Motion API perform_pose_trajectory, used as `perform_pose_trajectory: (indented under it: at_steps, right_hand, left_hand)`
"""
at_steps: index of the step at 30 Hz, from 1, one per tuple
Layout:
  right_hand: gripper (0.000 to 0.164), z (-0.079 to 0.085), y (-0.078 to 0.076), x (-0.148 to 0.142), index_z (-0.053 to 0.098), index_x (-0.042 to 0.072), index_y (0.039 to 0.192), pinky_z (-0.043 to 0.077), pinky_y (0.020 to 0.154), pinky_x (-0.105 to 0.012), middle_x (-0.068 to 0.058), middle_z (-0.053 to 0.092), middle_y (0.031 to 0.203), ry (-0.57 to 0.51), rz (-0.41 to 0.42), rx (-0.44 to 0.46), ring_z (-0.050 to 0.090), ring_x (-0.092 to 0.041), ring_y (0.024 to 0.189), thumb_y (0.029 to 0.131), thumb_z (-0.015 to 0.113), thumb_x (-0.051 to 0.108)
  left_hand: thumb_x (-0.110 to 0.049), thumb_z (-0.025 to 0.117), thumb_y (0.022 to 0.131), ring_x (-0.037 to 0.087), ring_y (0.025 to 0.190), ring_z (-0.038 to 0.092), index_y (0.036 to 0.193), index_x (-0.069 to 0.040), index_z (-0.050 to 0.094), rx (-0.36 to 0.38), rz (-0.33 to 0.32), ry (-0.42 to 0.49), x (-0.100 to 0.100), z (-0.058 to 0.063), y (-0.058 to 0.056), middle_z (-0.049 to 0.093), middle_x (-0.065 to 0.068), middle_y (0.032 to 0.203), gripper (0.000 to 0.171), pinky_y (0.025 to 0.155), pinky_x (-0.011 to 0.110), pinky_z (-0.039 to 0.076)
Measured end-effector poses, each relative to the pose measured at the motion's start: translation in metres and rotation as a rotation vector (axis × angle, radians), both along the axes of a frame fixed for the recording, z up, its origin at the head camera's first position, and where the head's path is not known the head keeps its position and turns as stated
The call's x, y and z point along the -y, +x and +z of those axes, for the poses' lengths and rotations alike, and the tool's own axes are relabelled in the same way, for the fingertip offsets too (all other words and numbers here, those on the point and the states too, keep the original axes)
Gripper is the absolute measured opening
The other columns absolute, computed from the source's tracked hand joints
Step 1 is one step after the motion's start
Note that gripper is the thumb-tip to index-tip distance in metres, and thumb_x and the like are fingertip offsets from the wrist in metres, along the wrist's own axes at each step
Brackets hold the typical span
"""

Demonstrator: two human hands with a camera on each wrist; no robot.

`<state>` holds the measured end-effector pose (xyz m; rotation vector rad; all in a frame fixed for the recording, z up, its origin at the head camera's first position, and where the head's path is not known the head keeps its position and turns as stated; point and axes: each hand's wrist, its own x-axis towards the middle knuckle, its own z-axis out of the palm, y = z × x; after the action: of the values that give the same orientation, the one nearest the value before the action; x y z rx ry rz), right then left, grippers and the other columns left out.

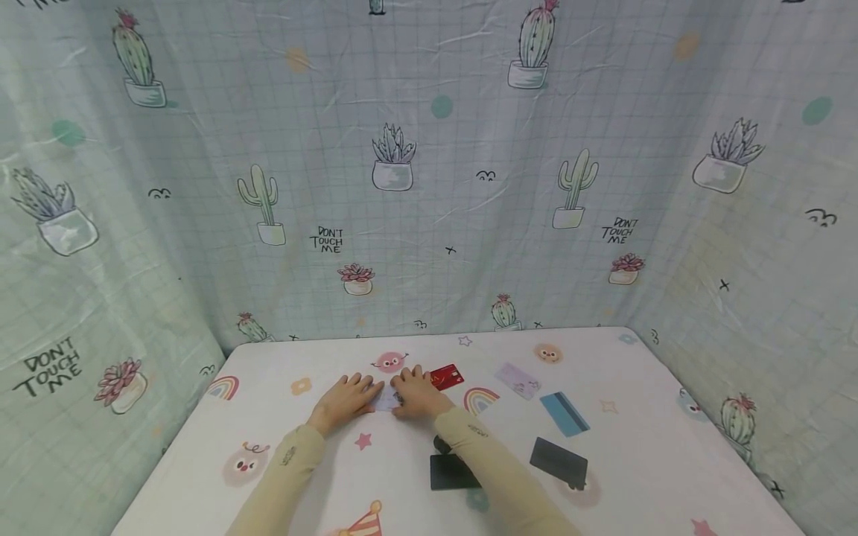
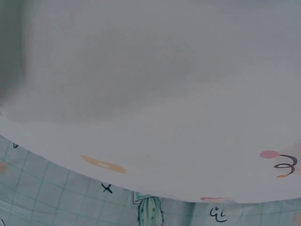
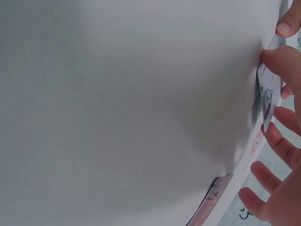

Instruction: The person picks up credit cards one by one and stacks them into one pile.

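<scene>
Both hands hold a pale purple card [image 1: 385, 400] between them over the far part of the table. In the right wrist view the card [image 3: 267, 92] is tilted, with fine print and a small dark picture on its face. My right hand [image 1: 417, 396] pinches it with thumb and fingertips, the other fingers spread. At the card's other end is my left hand [image 1: 343, 402], its thumb [image 3: 288, 24] over the edge. Just right of my right hand a red card [image 1: 447, 377] lies on the table. The left wrist view shows neither hand nor card.
Farther right lie another pale purple card [image 1: 518, 380], a blue card with a dark stripe [image 1: 564, 414] and a dark grey flat rectangle [image 1: 559, 462]. A black rectangle [image 1: 452, 473] and a small dark round thing [image 1: 441, 445] are partly behind the right sleeve. Patterned curtains surround the table [image 1: 268, 365].
</scene>
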<state>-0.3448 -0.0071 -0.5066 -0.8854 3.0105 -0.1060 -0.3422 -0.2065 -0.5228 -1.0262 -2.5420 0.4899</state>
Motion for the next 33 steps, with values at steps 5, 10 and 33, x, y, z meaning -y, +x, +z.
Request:
perform_pose_trajectory:
  at_steps: [5, 10, 33]
  right_hand:
    - [0.056, 0.0005, 0.0019, -0.0009, 0.048, 0.018, 0.121, 0.035, 0.089, -0.043, -0.004, 0.047, 0.108, -0.004, 0.009, -0.023, 0.037, -0.02, 0.099, 0.075, 0.064, 0.046]
    - [0.059, 0.0, 0.003, -0.0001, 0.048, 0.018, 0.121, 0.036, 0.089, -0.043, -0.005, 0.048, 0.109, -0.015, 0.023, -0.024, 0.039, -0.02, 0.101, 0.073, 0.065, 0.047]
    - [0.056, -0.0036, -0.0042, -0.004, 0.052, 0.017, 0.117, 0.035, 0.093, -0.043, -0.002, 0.048, 0.101, 0.101, 0.074, -0.144, 0.039, -0.019, 0.097, 0.074, 0.06, 0.052]
  left_hand:
    - [-0.045, 0.048, 0.087, 0.02, 0.095, 0.049, 0.128, -0.02, 0.046, 0.009, 0.001, -0.001, -0.0003, 0.0008, 0.0012, 0.052, 0.002, 0.109, 0.048, 0.077, 0.038, 0.045]
    - [-0.045, 0.046, 0.088, 0.021, 0.099, 0.05, 0.131, -0.02, 0.043, 0.059, 0.024, 0.006, 0.0002, 0.0009, 0.0045, 0.052, 0.003, 0.112, 0.049, 0.081, 0.041, 0.045]
    - [-0.045, 0.047, 0.088, 0.02, 0.098, 0.049, 0.132, -0.019, 0.042, 0.024, -0.037, 0.019, 0.0036, 0.0017, 0.0049, 0.052, 0.003, 0.115, 0.052, 0.081, 0.039, 0.044]
